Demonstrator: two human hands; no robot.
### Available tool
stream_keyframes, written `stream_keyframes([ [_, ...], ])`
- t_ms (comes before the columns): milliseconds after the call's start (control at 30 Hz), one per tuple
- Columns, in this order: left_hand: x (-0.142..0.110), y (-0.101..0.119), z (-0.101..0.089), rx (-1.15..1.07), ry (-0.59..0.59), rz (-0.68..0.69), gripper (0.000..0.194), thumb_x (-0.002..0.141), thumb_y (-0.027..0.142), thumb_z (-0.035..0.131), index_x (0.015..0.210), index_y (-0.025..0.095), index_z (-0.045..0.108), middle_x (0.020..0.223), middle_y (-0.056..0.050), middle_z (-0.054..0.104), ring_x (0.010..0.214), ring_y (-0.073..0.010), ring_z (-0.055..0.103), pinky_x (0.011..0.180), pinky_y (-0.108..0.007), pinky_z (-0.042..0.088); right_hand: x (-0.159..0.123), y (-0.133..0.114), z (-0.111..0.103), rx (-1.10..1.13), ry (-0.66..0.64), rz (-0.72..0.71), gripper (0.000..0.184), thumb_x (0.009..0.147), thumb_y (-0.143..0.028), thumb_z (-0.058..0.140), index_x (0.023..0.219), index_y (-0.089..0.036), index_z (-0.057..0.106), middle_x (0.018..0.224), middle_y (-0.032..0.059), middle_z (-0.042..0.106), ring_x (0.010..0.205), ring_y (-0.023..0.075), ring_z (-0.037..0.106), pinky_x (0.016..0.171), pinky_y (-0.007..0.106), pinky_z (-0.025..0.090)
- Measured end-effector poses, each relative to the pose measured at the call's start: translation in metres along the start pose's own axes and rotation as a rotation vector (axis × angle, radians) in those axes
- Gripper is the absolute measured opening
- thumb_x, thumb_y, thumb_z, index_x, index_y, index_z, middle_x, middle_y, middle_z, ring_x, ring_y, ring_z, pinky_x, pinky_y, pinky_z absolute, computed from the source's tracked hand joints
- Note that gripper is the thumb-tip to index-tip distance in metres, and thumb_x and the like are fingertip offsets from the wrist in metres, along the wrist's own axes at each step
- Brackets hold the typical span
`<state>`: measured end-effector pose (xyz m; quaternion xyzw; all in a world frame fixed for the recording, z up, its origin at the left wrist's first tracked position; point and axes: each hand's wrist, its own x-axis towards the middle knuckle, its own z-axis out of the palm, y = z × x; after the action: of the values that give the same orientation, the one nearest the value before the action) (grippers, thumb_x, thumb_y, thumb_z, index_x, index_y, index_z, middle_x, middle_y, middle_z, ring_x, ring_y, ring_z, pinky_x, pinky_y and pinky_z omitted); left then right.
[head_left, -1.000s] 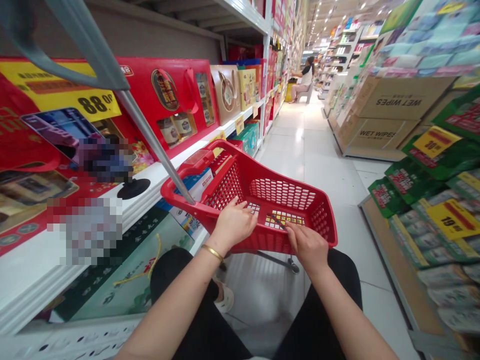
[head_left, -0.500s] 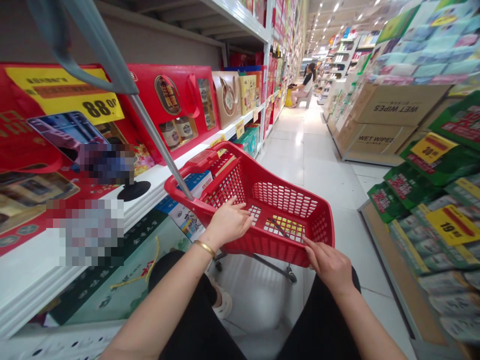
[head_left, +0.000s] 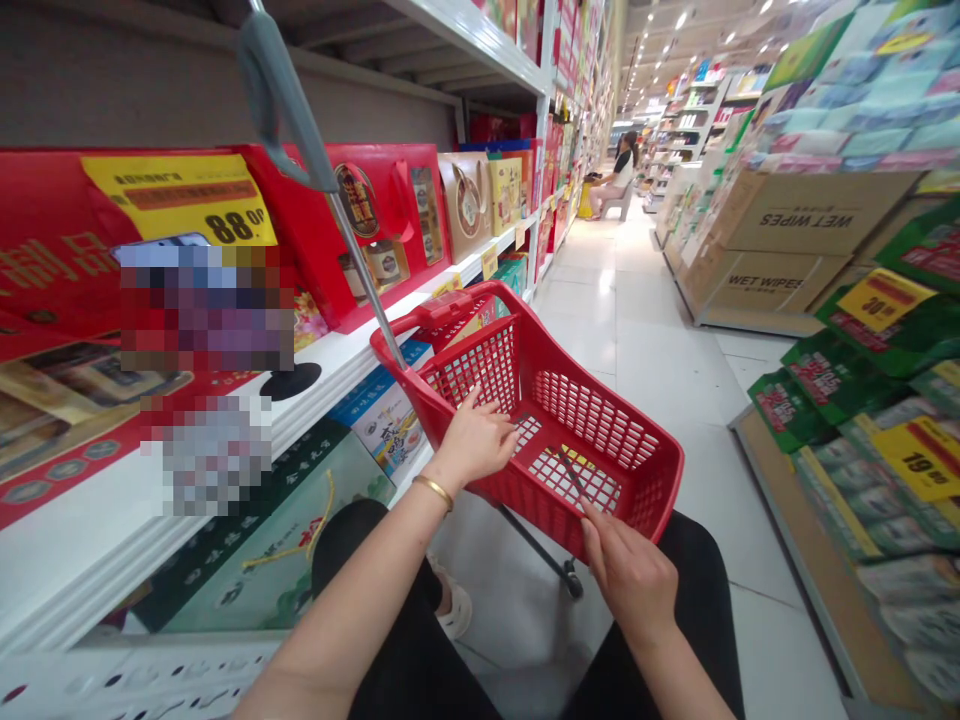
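Observation:
In front of me stands a red plastic shopping trolley (head_left: 600, 400) with perforated basket walls, askew between the shelf and my knees. Its thin metal pole rises to a grey handle (head_left: 289, 110) at upper left. Over the near rim lies my left hand (head_left: 480, 435), a gold bangle on its wrist; its fingers are stretched out and apart above the basket. My right hand (head_left: 630, 570) pinches the near rim further right, thumb outside and fingertips over the edge. Near those fingertips a thin dark line shows at the basket floor; whether it is inside or underneath is unclear.
Red gift boxes (head_left: 375, 220) with a yellow price sign (head_left: 187, 195) fill the left shelf. A green box (head_left: 262, 540) sits lower. Wet wipes cartons (head_left: 795, 220) and green packs (head_left: 832, 370) line the right. A seated person (head_left: 619, 175) is down the aisle.
The trolley has turned, its handle swinging right and its near side coming closer to me. My right hand has moved left and down with the rim. The left hand stays over the rim.

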<state>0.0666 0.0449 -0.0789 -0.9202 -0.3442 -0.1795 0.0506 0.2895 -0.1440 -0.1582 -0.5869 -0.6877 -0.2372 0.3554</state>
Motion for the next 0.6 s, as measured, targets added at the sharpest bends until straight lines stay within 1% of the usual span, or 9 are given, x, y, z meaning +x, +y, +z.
stream_keyframes([
  [133, -0.004, 0.035, 0.01, -0.046, 0.011, -0.023, 0.033, 0.102, 0.038, 0.05, 0.098, 0.024, 0.079, 0.106, -0.004, 0.08, 0.121, -0.0279, 0.066, 0.126, -0.061, 0.013, 0.004, -0.017, -0.002, 0.032, -0.014, -0.012, 0.03, 0.097, -0.021, 0.067, 0.127, -0.02, 0.069, 0.103, 0.0022, 0.08, 0.08, 0.012, 0.074, 0.082, 0.026, 0.051],
  [233, -0.009, 0.062, 0.015, -0.089, -0.016, 0.035, 0.033, 0.103, 0.036, 0.047, 0.104, 0.025, 0.078, 0.107, -0.004, 0.08, 0.125, -0.0272, 0.064, 0.127, -0.06, 0.012, 0.004, -0.026, -0.004, 0.048, -0.026, -0.011, 0.029, 0.098, -0.02, 0.066, 0.127, -0.018, 0.069, 0.107, 0.0036, 0.079, 0.084, 0.0128, 0.075, 0.083, 0.026, 0.051],
  [300, -0.012, 0.073, 0.016, -0.104, -0.034, 0.056, 0.033, 0.103, 0.033, 0.046, 0.115, 0.025, 0.075, 0.115, -0.004, 0.078, 0.128, -0.0261, 0.062, 0.128, -0.058, 0.011, 0.002, -0.027, -0.004, 0.052, -0.033, -0.03, 0.03, 0.097, -0.022, 0.067, 0.127, -0.017, 0.068, 0.109, 0.0046, 0.079, 0.086, 0.0135, 0.075, 0.083, 0.026, 0.052],
  [367, -0.014, 0.075, 0.015, -0.098, -0.052, 0.069, 0.036, 0.102, 0.03, 0.047, 0.128, 0.023, 0.07, 0.124, -0.005, 0.075, 0.132, -0.0257, 0.059, 0.128, -0.057, 0.009, 0.0, -0.021, -0.006, 0.07, -0.049, -0.082, 0.034, 0.097, -0.023, 0.067, 0.13, -0.017, 0.067, 0.11, 0.0054, 0.079, 0.087, 0.0144, 0.075, 0.084, 0.027, 0.053],
  [433, -0.014, 0.073, 0.014, -0.088, -0.074, 0.088, 0.041, 0.099, 0.027, 0.048, 0.137, 0.022, 0.064, 0.131, -0.005, 0.072, 0.136, -0.0258, 0.055, 0.129, -0.057, 0.008, -0.001, -0.01, -0.008, 0.111, -0.073, -0.15, 0.039, 0.096, -0.023, 0.067, 0.135, -0.017, 0.064, 0.11, 0.0054, 0.079, 0.09, 0.0153, 0.074, 0.088, 0.028, 0.055],
  [533, -0.01, 0.068, 0.016, -0.097, -0.104, 0.112, 0.047, 0.097, 0.027, 0.05, 0.143, 0.02, 0.059, 0.139, -0.005, 0.067, 0.14, -0.026, 0.052, 0.129, -0.055, 0.01, -0.002, 0.013, -0.013, 0.203, -0.117, -0.229, 0.048, 0.097, -0.021, 0.065, 0.144, -0.019, 0.056, 0.109, 0.0042, 0.078, 0.092, 0.0149, 0.074, 0.101, 0.034, 0.055],
  [600, -0.006, 0.066, 0.019, -0.111, -0.113, 0.11, 0.048, 0.096, 0.027, 0.05, 0.143, 0.02, 0.058, 0.143, -0.005, 0.065, 0.141, -0.0258, 0.05, 0.128, -0.053, 0.013, -0.002, 0.026, -0.015, 0.262, -0.155, -0.254, 0.052, 0.097, -0.02, 0.063, 0.148, -0.021, 0.052, 0.107, 0.0034, 0.078, 0.09, 0.014, 0.074, 0.106, 0.037, 0.055],
])
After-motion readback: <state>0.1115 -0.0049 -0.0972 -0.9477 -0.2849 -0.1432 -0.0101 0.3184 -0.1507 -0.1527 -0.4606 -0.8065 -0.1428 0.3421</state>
